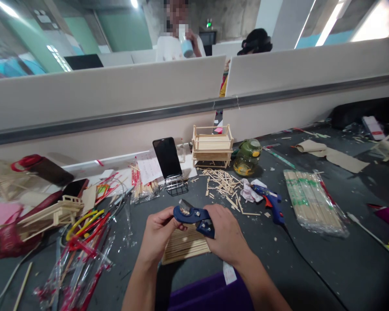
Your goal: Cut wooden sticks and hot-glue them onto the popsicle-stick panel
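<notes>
My right hand (225,235) is wrapped round the handles of a pair of blue hand cutters (189,215), whose broad metal jaw points up and to the left. At the jaw end, my left hand (160,233) is closed in a pinch, thumb against fingers. Whatever lies between those fingertips is too small or hidden to name. Beneath both hands is a flat panel of wooden sticks (186,246) laid side by side, partly covered by the hands and the cutters. Beyond them lies a scattered pile of short cut sticks (222,181).
A phone (167,157) leans on a wire stand ahead, beside a small stick-built frame (212,144) and a green-lidded jar (247,157). To the right lie a corded glue gun (272,203) and bagged stick bundles (313,201). Plastic wrappers (81,268) clutter the left. Another person holds a bottle behind the partition (116,93).
</notes>
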The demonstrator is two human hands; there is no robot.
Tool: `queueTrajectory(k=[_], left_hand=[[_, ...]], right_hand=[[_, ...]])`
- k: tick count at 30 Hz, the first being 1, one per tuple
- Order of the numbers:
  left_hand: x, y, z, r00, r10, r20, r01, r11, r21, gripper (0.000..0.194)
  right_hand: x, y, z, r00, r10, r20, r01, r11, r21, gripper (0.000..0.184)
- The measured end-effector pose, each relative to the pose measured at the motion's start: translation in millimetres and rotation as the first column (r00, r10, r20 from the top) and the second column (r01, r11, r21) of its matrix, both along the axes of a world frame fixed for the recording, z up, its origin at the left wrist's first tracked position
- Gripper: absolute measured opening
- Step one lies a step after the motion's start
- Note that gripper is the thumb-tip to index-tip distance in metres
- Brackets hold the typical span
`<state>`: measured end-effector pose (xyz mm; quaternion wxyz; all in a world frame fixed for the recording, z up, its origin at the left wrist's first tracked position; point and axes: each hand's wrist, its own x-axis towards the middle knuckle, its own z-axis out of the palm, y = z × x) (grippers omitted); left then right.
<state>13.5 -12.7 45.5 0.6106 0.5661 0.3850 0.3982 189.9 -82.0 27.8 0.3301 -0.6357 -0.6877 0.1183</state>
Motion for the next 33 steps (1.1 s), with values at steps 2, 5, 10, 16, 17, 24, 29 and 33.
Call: queueTrajectory(k=[2, 5, 10, 16, 17, 24, 29, 33], left_hand=[[-0.2, 0.1, -0.2, 1.000, 0.004, -0.002, -0.004, 1.000, -0.001, 0.013], [-0.4, 0.2, -0.1, 1.000, 0.006, -0.026, -0.006, 1.000, 0.008, 0.014], [0.3, -0.3, 0.8, 0.999, 0.004, -0.044, -0.004, 1.000, -0.002, 0.015], [10.6, 7.4, 1.8, 0.998, -0.035, -0.043, 0.030, 0.992, -0.126, 0.017], [15.1, 10.5, 3.0, 0.998, -0.060, -0.032, 0.054, 0.987, -0.149, 0.018], [55.5, 43.7, 12.1, 0.981, -0.187, -0.041, 0.167, 0.941, -0.295, 0.028], [62.4, 64.6, 1.7, 0.975, -0.196, -0.102, 0.147, 0.920, -0.363, 0.034], [59.3, 69.8, -5.3, 0.973, -0.204, -0.107, 0.148, 0.909, -0.389, 0.035]], right_hand=[[0.0, 0.2, -0.8, 1.000, -0.002, -0.002, 0.002, 1.000, -0.001, 0.033], [0.3, -0.4, -1.5, 1.000, -0.007, 0.003, 0.007, 1.000, -0.015, 0.031], [1.1, -2.7, 1.0, 0.999, -0.012, 0.034, 0.015, 0.997, -0.077, 0.016], [4.8, -2.2, -1.9, 0.995, -0.039, 0.088, 0.052, 0.987, -0.151, 0.013], [6.7, -1.3, -3.6, 0.993, -0.054, 0.103, 0.070, 0.984, -0.164, 0.014], [25.6, 11.6, -11.6, 0.973, -0.176, 0.149, 0.205, 0.956, -0.209, 0.017], [30.7, 24.2, -16.1, 0.977, -0.188, 0.105, 0.212, 0.922, -0.324, 0.026], [32.1, 27.2, -19.9, 0.984, -0.170, 0.046, 0.175, 0.917, -0.357, 0.029]])
